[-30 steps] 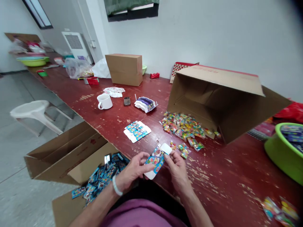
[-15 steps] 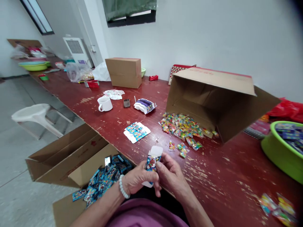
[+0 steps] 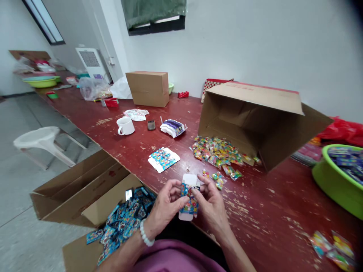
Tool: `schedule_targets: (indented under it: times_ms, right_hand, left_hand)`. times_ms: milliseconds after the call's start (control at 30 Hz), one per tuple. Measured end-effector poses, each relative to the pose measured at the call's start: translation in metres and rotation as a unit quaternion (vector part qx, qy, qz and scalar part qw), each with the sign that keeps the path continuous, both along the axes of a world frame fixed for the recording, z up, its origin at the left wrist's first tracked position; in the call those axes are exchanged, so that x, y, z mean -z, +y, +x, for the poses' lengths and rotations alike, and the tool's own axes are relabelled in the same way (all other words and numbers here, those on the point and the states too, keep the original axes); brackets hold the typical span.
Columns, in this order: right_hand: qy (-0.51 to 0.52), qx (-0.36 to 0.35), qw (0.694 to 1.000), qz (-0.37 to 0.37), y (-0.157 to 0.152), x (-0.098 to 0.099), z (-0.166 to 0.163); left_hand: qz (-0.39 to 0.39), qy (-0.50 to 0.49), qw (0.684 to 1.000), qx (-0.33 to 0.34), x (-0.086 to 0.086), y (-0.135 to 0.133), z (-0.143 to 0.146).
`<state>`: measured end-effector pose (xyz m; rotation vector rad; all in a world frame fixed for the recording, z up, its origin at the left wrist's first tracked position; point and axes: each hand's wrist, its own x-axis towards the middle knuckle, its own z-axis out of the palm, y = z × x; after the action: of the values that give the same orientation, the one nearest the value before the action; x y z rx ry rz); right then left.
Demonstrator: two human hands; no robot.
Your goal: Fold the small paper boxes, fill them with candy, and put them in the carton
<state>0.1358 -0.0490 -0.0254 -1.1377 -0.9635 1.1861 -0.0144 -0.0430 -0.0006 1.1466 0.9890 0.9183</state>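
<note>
Both of my hands hold one small printed carton (image 3: 190, 197), blue with white flaps, upright over the near table edge. My left hand (image 3: 165, 207) pinches its left side with thumb and fingers. My right hand (image 3: 210, 204) grips its right side, thumb on the front. Its top flap stands open. A few small candy packets (image 3: 219, 177) lie just beyond my fingers on the red table (image 3: 269, 204). Flat unfolded cartons (image 3: 163, 158) lie farther off to the left.
A large cardboard box (image 3: 255, 121) lies on its side with a heap of colourful packets (image 3: 217, 150) spilling out. An open box (image 3: 85, 196) below the table edge holds several blue cartons. A green basin (image 3: 337, 185) sits right; a white mug (image 3: 124, 125) and phone (image 3: 151, 124) sit farther back.
The carton went from a flat, tilted blank to an upright, squared-up little box between my hands. Both hands drew slightly closer to my body and re-gripped its sides.
</note>
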Motion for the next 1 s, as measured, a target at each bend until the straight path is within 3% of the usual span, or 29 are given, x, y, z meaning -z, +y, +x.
schedule_targets:
  times_ms: [167, 267, 433, 733, 833, 900, 1000]
  right_hand:
    - [0.016, 0.024, 0.999, 0.024, 0.000, 0.003, -0.006]
    - [0.008, 0.020, 0.999, 0.046, -0.003, 0.008, -0.007]
    - [-0.030, -0.031, 0.999, -0.006, -0.006, 0.014, 0.003]
    - [-0.003, -0.072, 0.997, -0.007, 0.006, -0.007, 0.012]
    - [-0.056, -0.100, 0.993, 0.022, 0.005, -0.006, 0.013]
    - [-0.084, -0.082, 0.992, 0.054, 0.004, -0.003, 0.014]
    - [-0.107, -0.065, 0.989, 0.077, 0.002, -0.001, 0.013]
  left_hand:
    - [0.041, 0.026, 0.998, -0.043, 0.003, -0.007, 0.000]
    - [0.043, 0.035, 0.998, -0.030, 0.008, -0.006, -0.001]
    - [0.012, 0.025, 1.000, 0.007, 0.006, 0.001, -0.005]
    - [0.013, 0.015, 1.000, 0.009, 0.000, 0.003, -0.008]
    - [-0.012, -0.025, 1.000, -0.009, 0.000, 0.002, -0.008]
    - [-0.047, -0.071, 0.996, -0.007, -0.001, 0.001, -0.007]
    - [-0.144, -0.136, 0.978, 0.061, 0.001, -0.002, -0.003]
